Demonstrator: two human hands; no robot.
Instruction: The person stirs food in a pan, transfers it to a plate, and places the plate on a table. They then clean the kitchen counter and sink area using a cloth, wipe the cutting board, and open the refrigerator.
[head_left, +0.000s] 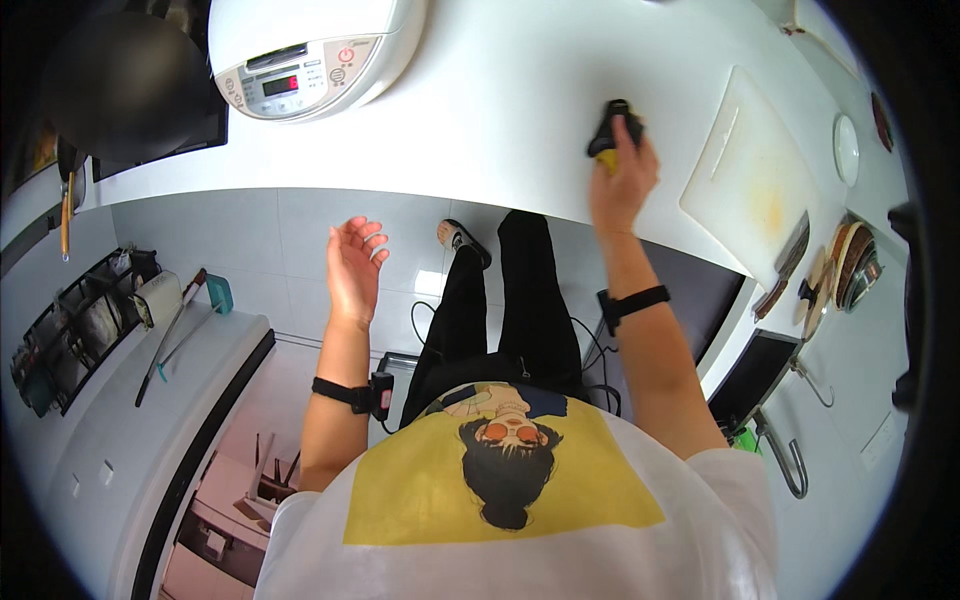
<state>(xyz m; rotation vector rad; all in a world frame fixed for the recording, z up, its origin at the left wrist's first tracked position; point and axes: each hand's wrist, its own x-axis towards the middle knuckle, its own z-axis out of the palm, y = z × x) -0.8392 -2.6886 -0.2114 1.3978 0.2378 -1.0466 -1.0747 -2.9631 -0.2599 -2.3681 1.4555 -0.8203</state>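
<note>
My right hand (628, 180) grips a small black-and-yellow scrubber or sponge (613, 135) over the white countertop (510, 112). Motion blur and my fingers obscure its details, and I cannot tell whether it presses on the surface. In front of the counter edge, above the floor, my left hand (355, 262) hangs with its palm turned up, fingers loosely apart and nothing in it. A white rice cooker (315, 60) with a lit display stands to the left on the countertop. Right of my right hand lies a stained white cutting board (750, 172).
A cleaver (784, 266) lies at the cutting board's near right corner. Pot lids (855, 266) and metal hooks (787, 457) are along the right wall. A dark round pan (124, 86) sits on the hob at far left. Cables (596, 345) trail near my legs.
</note>
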